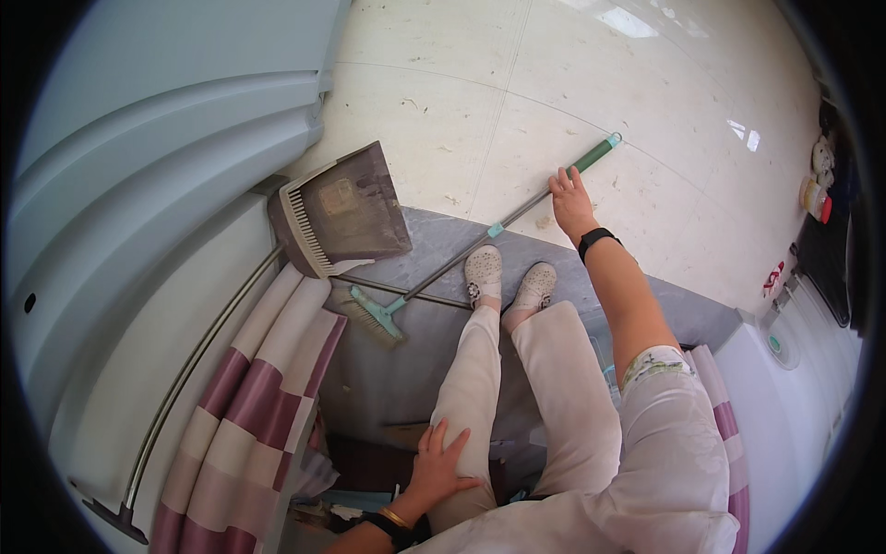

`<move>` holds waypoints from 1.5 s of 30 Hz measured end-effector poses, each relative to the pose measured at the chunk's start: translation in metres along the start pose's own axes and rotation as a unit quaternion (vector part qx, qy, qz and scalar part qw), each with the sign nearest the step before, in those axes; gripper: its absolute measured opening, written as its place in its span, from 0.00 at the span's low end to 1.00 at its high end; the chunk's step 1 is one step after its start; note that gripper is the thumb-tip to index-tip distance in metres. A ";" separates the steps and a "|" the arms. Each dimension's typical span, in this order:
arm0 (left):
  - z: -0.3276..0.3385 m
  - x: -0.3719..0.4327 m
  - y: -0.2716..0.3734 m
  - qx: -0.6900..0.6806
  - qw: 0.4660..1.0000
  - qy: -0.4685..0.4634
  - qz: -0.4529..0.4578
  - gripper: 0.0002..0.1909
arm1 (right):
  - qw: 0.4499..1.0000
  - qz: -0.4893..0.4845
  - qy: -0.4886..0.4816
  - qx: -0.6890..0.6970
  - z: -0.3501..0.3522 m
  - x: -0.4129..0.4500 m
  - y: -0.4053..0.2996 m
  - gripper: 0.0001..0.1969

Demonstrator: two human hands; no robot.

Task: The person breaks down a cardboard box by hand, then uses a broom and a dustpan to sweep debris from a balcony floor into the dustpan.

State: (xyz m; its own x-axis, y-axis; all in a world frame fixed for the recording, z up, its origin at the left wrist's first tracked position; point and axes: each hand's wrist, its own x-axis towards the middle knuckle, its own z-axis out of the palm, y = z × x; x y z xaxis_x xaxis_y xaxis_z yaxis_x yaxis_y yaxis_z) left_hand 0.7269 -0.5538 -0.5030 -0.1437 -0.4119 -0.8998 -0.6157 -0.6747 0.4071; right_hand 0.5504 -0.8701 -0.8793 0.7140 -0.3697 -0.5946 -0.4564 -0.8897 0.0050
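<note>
A broom with a grey metal pole and green grip lies slanting across the floor, its teal bristle head at the lower left end. My right hand is at the pole just below the green grip, fingers extended; whether it grips the pole is not clear. My left hand rests spread on the trouser leg near the knee, holding nothing. Left of the broom is a brown long-handled dustpan with a comb-toothed edge; its metal handle leans down to the lower left.
Small debris dots the pale tiled floor. A checked curtain hangs at the left beside a light blue-grey panel. A grey stone threshold crosses under my shoes. A jar with a red lid stands at the far right.
</note>
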 end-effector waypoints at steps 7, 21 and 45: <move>0.010 -0.008 -0.001 0.005 1.000 0.023 -0.007 0.48 | 0.950 -0.273 0.071 0.133 -0.157 -0.075 -0.019 0.05; -0.022 -0.041 -0.007 -0.017 0.997 -0.068 0.024 0.42 | 0.974 -0.211 -0.023 0.079 -0.484 -0.321 0.037 0.06; -0.457 -0.110 0.280 -0.260 0.808 0.525 0.054 0.31 | 0.909 0.263 0.150 0.288 -0.564 -0.439 0.380 0.18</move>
State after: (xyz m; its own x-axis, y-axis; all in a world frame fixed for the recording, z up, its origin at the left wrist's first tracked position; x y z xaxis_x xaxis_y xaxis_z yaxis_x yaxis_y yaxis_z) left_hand 0.9243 -0.9775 -0.2181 0.7307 -0.5943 -0.3361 -0.1947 -0.6532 0.7317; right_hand 0.3629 -1.1974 -0.1626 0.3894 -0.8367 -0.3851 -0.9171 -0.3130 -0.2470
